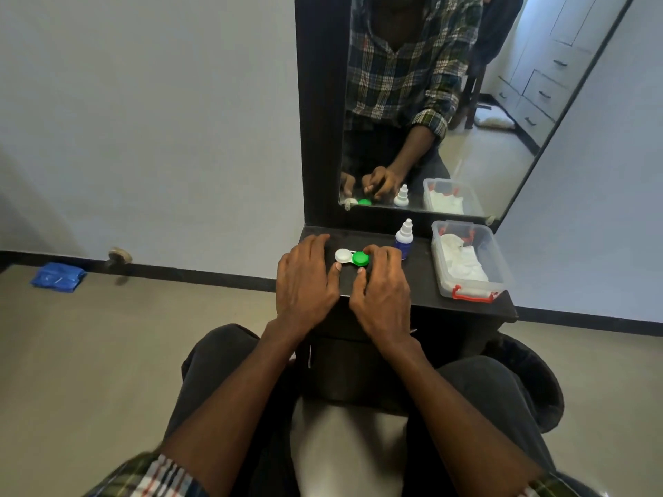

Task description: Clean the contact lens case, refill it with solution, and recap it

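A contact lens case (349, 257) with one white cap and one green cap lies flat on the black shelf (423, 281) under the mirror. My right hand (382, 285) curls round the green cap (360, 259), index finger behind it and thumb in front. My left hand (305, 278) rests flat on the shelf beside the white cap (342, 255), its thumb tip touching the case's near edge. A small solution bottle (404, 240) with a white cap and blue label stands upright just right of my right hand.
A clear plastic box (498, 267) with red latches, holding white tissue, sits at the shelf's right end. A black-framed mirror (323, 120) rises behind the shelf. My knees are below the shelf. A blue packet (57, 277) lies on the floor at left.
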